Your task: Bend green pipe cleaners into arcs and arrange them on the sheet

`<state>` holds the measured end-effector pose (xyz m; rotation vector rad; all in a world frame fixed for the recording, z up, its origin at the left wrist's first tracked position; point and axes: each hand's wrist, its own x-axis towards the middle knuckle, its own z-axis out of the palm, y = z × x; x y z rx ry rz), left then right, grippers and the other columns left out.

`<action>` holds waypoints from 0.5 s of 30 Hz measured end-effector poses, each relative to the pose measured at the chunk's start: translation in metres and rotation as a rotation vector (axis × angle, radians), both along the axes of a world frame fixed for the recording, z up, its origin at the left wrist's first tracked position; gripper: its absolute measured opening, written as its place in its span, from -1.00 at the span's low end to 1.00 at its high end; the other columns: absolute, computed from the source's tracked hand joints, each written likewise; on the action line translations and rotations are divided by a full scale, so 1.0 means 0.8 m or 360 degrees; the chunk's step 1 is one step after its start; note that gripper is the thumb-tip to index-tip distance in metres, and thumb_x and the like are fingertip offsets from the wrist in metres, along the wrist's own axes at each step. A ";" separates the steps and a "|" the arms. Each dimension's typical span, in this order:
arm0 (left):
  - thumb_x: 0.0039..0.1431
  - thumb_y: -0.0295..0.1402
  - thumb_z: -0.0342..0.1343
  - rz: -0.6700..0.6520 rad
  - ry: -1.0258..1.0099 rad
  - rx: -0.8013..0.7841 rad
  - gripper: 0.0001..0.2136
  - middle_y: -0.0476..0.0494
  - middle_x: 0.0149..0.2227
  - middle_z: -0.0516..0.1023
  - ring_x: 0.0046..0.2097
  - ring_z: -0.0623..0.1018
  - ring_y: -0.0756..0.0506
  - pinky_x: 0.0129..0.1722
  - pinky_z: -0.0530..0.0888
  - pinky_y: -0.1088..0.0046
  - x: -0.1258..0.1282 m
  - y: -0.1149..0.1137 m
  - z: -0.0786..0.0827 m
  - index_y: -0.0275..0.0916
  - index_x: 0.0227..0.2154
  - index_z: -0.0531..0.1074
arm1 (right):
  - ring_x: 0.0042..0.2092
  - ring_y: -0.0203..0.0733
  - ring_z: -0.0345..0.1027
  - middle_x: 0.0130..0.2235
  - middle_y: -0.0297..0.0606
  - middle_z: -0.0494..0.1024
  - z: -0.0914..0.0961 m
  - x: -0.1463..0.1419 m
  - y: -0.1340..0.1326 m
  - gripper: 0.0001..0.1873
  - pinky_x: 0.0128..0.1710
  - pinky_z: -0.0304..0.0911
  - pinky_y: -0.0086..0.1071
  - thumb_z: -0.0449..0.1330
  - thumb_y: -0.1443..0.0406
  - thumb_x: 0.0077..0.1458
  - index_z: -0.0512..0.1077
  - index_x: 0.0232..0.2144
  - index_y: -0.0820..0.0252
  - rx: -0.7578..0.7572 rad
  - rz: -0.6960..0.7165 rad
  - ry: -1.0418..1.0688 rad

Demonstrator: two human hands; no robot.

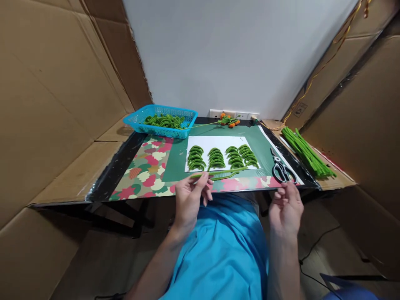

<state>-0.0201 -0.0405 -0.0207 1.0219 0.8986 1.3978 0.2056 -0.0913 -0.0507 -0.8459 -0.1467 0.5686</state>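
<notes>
As a stem (231,170) is held, cardboard (359,96) bears symbols (300,109).

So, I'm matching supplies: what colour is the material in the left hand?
Green; the held material shows best in the head view, the only one.

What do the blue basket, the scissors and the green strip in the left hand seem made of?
Blue basket: probably plastic, slightly glossy, with openwork walls.
Scissors: grey blades, likely metal; dark handles with pale edging, perhaps plastic.
Green strip: matte with soft edges, possibly chenille; too small to confirm.
</notes>
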 end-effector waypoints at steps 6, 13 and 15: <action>0.18 -0.17 0.39 0.0116 -0.0176 -0.0061 -0.73 -0.01 -0.44 0.55 -0.63 0.43 0.11 -0.74 0.27 0.64 -0.014 0.003 0.010 -0.32 -0.37 0.59 | -0.66 -0.35 0.23 -0.66 -0.51 0.35 0.003 0.012 -0.012 -0.47 -0.69 0.20 -0.49 0.30 -0.16 0.17 0.44 -0.44 0.16 0.0057 0.0257 -0.0253; 0.21 -0.14 0.35 -0.0468 0.0009 -0.0146 -0.68 -0.02 -0.53 0.52 -0.65 0.44 0.08 -0.72 0.28 0.62 0.011 -0.015 0.003 -0.34 -0.45 0.57 | -0.57 -0.30 0.42 -0.41 -0.35 0.64 0.011 -0.081 -0.007 -0.58 -0.62 0.36 -0.44 0.49 0.20 0.08 0.55 -0.03 0.17 0.0042 0.1212 -0.0619; 0.19 -0.14 0.36 -0.0490 0.0083 -0.0145 -0.67 -0.04 -0.53 0.53 -0.66 0.43 0.08 -0.71 0.29 0.61 0.014 -0.016 0.001 -0.35 -0.46 0.57 | -0.60 -0.33 0.39 -0.45 -0.34 0.62 0.009 -0.086 -0.006 -0.76 -0.64 0.33 -0.46 0.49 0.22 0.08 0.60 -0.27 0.22 0.0014 0.1104 -0.0606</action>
